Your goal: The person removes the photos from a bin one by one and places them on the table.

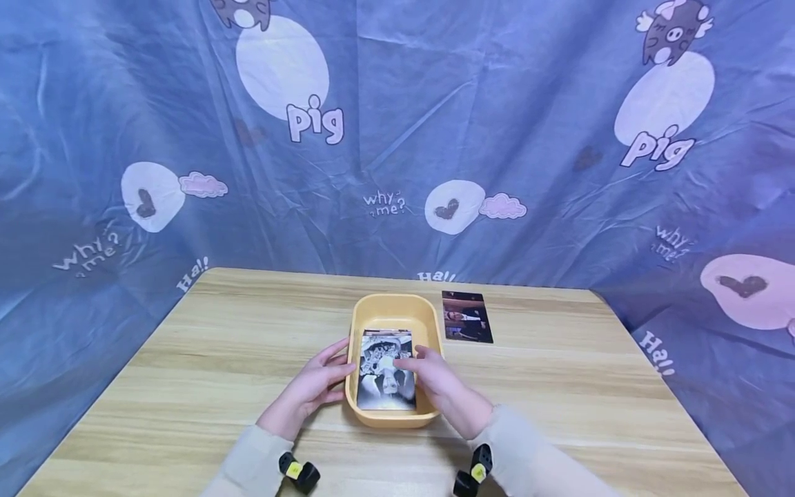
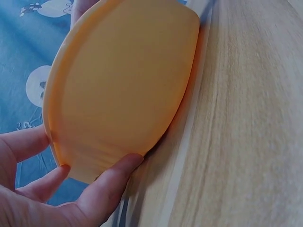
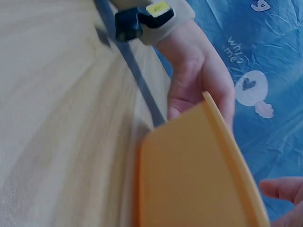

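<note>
A yellow plastic tub (image 1: 397, 304) sits on the wooden table, with a small stack of photos in it. The top photo (image 1: 386, 395) is black-and-white and shows a person. My left hand (image 1: 308, 386) grips the tub's left side; in the left wrist view its fingers (image 2: 116, 177) lie against the outer wall (image 2: 123, 80) and at the rim. My right hand (image 1: 444, 386) reaches over the tub's right rim and holds the top photo by its right edge, one digit lying across the picture. The right wrist view shows fingertips (image 3: 279, 189) just beyond the tub's rim.
One colour photo (image 1: 467, 317) of a person in a dark suit lies on the table (image 1: 236, 345), just right of the tub's far end. A blue patterned cloth (image 1: 385, 138) hangs behind the table and along both sides.
</note>
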{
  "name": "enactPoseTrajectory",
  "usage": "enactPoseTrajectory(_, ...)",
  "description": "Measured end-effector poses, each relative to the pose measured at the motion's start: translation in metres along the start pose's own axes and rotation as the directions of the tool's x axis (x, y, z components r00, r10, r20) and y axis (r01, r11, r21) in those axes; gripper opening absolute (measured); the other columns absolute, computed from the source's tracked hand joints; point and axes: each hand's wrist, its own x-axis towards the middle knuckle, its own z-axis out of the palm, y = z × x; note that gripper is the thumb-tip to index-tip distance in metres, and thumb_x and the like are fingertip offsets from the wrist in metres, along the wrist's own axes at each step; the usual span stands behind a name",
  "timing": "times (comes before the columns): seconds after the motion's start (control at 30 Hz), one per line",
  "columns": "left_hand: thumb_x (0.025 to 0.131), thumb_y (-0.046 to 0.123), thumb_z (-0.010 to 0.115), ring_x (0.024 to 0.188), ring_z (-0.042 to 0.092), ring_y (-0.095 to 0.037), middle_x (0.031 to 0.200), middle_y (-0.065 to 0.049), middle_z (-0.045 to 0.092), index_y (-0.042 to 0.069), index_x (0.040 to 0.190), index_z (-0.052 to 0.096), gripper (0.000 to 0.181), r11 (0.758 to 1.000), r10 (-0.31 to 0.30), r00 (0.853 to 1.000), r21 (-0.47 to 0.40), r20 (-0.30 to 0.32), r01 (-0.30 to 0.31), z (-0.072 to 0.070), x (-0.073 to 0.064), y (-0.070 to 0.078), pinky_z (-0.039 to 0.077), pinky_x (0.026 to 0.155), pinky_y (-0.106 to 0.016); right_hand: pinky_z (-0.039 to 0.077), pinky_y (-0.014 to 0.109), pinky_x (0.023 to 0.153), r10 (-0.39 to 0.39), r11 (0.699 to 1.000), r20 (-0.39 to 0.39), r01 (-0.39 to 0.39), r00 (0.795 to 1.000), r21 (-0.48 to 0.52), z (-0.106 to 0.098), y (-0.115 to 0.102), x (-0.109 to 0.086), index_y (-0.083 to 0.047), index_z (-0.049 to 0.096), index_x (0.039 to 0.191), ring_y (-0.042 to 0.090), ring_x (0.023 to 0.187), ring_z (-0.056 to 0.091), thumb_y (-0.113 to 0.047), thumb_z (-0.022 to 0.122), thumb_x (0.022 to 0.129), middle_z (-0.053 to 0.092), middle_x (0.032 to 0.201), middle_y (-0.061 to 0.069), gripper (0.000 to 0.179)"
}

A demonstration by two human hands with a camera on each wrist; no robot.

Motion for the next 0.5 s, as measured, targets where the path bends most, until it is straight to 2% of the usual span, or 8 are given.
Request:
enactPoseTrajectory(0.2, 0.084, 0.009, 0.056, 0.108, 0.052, -0.031, 0.138, -0.023, 0.032, 0.016, 0.139, 0.029, 0.062, 1.0, 0.003, 1.0, 0.018, 0.001, -0.003, -0.002, 0.0, 0.001, 0.051, 0.079, -0.045, 0.021, 0.049, 0.106, -0.012, 0.994, -0.08, 0.003, 0.997, -0.108, 0.011, 0.01, 0.011, 0.019, 0.019, 0.13, 0.043, 0.125, 0.026, 0.004, 0.055, 0.066, 0.023, 0.135, 0.036, 0.076)
enactPoseTrajectory(0.4, 0.084, 0.009, 0.055, 0.111, 0.05, -0.033, 0.138, -0.023, 0.031, 0.015, 0.139, 0.027, 0.062, 1.0, 0.011, 1.0, 0.026, 0.009, -0.011, -0.002, 0.0, 0.001, 0.051, 0.079, -0.045, 0.027, 0.046, 0.104, 0.006, 0.994, -0.087, -0.015, 0.996, -0.111, 0.013, 0.012, 0.017, 0.019, 0.029, 0.127, 0.037, 0.117, 0.037, 0.007, 0.052, 0.065, 0.037, 0.127, 0.033, 0.067)
enactPoseTrajectory(0.5, 0.084, 0.01, 0.056, 0.11, 0.05, -0.032, 0.139, -0.023, 0.03, 0.015, 0.14, 0.026, 0.063, 1.0, 0.012, 1.0, 0.027, 0.017, -0.013, -0.001, 0.0, 0.0, 0.051, 0.079, -0.045, 0.027, 0.046, 0.104, 0.013, 0.993, -0.091, -0.023, 0.996, -0.114, 0.012, 0.012, 0.017, 0.018, 0.03, 0.127, 0.036, 0.116, 0.038, 0.006, 0.052, 0.065, 0.039, 0.127, 0.032, 0.067)
